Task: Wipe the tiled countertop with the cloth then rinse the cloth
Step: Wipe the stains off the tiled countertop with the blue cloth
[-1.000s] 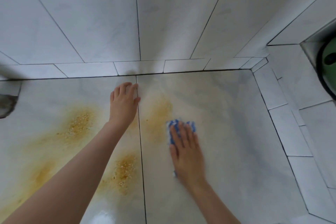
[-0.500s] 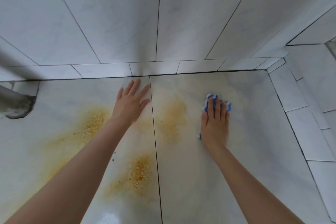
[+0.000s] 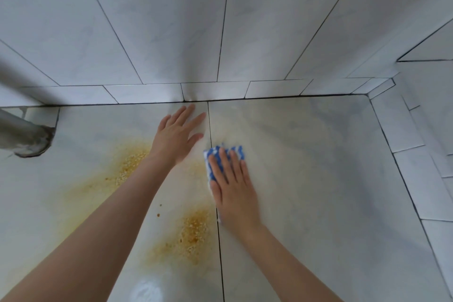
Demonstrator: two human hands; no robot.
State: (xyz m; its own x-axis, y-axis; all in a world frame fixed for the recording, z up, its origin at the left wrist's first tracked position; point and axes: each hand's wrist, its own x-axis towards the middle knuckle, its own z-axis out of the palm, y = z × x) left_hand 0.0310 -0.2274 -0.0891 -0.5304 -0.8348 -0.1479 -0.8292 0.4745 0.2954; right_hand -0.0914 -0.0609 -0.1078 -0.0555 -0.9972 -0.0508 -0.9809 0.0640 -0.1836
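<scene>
Cloth [image 3: 236, 150]: blue-white check, folded to a small pad, lying flat on the desk [image 3: 318, 179]. It sits just right of the seam [image 3: 213, 179] between the two desk tiles, nearer the back edge than the front and well clear of the back right corner.

Right hand [image 3: 235, 193] lies palm-down on top of it. Its fingers [image 3: 224, 162] are straight, close together and pressing, not pinching. Only the far edge and left side of the cloth show past them.

Left hand [image 3: 177, 140] is flat on the desk left of the seam, fingers [image 3: 187, 115] spread, holding nothing. Looks like a brace.

Handling, my read:
- The cloth is soft, light and limp, with no stiffness of its own, so it goes where the palm drives it.
- It is probably damp, so it should slide on the glazed tile and could bunch or slip out from under the palm.
- Flat-palm pressure suits wiping. To lift it for rinsing, gather it from the exposed far edge into a fist.

Yellow-brown gritty stains [image 3: 193, 230] [image 3: 127, 167] remain left of the seam, so wiping looks far from done.
</scene>
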